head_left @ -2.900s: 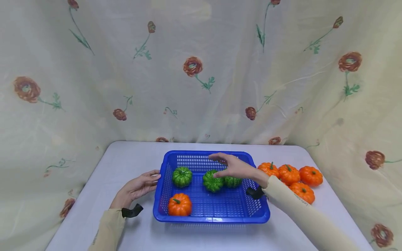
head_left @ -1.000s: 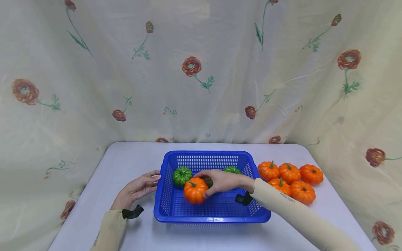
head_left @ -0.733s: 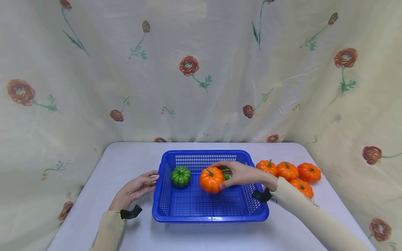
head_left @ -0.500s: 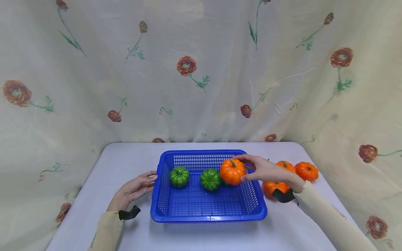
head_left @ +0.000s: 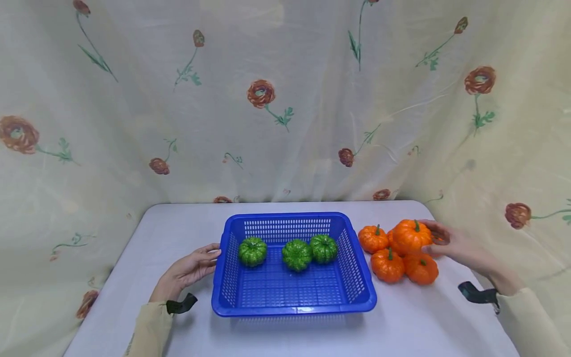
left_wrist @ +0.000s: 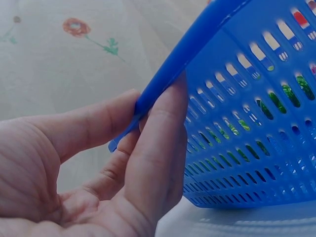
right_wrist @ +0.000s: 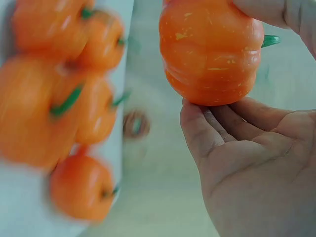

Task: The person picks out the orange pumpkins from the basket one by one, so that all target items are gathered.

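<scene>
My left hand (head_left: 191,269) pinches the left rim of a blue plastic basket (head_left: 294,311); in the left wrist view, thumb and fingers (left_wrist: 157,143) lie on either side of that rim. Three green pumpkins sit in the basket: one pumpkin (head_left: 252,252) at the left, another pumpkin (head_left: 297,255) near the middle, and a third pumpkin (head_left: 323,249) close beside it. To the right of the basket, my right hand (head_left: 461,252) grips an orange pumpkin (head_left: 408,237) from its right side, above other orange pumpkins. The right wrist view shows the held pumpkin (right_wrist: 212,54) between thumb and fingers.
Several orange pumpkins cluster on the white table (head_left: 285,337) right of the basket, among them a front pumpkin (head_left: 388,266) and a back pumpkin (head_left: 373,239). The held one partly hides some. A flowered curtain (head_left: 285,148) surrounds the table's back and sides.
The right hand has taken the orange pumpkin from the basket's front left and carried it right, over the rim, to the orange cluster. The left hand has stayed at the basket's rim.
</scene>
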Available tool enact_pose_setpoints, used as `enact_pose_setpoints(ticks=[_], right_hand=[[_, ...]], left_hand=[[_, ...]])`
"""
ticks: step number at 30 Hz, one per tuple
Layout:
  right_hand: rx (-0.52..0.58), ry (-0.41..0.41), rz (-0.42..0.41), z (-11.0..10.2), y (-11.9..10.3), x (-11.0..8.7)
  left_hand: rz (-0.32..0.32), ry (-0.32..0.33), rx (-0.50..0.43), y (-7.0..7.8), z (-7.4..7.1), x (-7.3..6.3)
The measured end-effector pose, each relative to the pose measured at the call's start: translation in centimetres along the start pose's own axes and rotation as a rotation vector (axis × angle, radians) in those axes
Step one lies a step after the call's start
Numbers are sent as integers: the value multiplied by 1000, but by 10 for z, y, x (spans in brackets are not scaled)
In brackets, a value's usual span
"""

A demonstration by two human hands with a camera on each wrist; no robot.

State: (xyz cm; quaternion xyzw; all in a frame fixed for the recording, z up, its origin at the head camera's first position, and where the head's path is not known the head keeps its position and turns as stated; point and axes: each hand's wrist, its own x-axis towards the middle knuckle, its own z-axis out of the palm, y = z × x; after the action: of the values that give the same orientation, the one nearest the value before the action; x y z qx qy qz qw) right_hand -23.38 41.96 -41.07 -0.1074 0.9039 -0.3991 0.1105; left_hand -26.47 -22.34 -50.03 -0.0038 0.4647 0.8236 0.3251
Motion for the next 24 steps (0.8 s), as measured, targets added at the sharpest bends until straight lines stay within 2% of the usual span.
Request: enact_pose_setpoints(ticks=[5,12,18,24], right_hand=[[-13,58,22,-15,44,-18],[-59,86,165,-22,89,-31],[-2,58,296,-17,117,-35],[39,56,333,-10,129,-34]], left_hand=[[0,4,-4,1,-1,-4],[11,-12,-14,1,-2,-5],[10,-19,-10,0,-4,-5],[10,1,-6,2,-3,-5]])
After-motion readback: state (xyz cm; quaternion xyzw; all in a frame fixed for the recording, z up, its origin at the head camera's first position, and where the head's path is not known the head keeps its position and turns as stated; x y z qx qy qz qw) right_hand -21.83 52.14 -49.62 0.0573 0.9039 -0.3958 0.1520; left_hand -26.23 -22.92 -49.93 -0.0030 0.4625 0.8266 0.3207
